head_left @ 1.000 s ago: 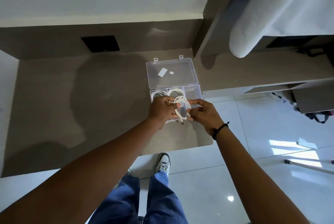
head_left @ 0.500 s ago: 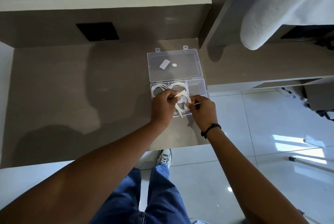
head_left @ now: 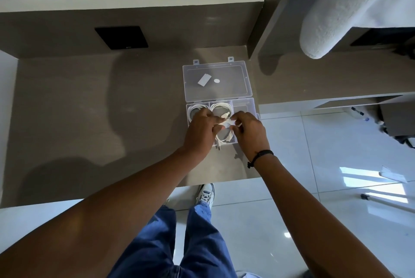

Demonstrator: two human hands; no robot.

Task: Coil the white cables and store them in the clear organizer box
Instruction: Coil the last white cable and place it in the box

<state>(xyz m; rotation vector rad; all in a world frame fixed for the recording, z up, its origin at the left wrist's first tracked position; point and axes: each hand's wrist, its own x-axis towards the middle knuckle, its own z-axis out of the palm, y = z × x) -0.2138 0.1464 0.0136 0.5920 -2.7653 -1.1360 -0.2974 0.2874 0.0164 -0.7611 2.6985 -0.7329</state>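
The clear organizer box (head_left: 253, 104) sits on the grey-brown counter with its lid (head_left: 216, 82) flung open away from me. Two white coiled cables lie in its far compartments, one at the left (head_left: 195, 108) and one in the middle (head_left: 221, 108). Both hands hold a third white coiled cable (head_left: 224, 137) low over the box's near compartments. My left hand (head_left: 202, 130) pinches its left side, my right hand (head_left: 249, 130) its right side. The hands hide much of the coil and the near compartments.
The counter's front edge (head_left: 224, 182) runs just below my wrists, and its right end stops beside the box. A black wall plate (head_left: 121, 37) is set in the back panel. A white rolled cushion (head_left: 332, 15) overhangs at the upper right. Glossy floor tiles lie below.
Both hands have lowered the coil from above the box down to its near compartments. The coil looks pressed flatter between my fingers.
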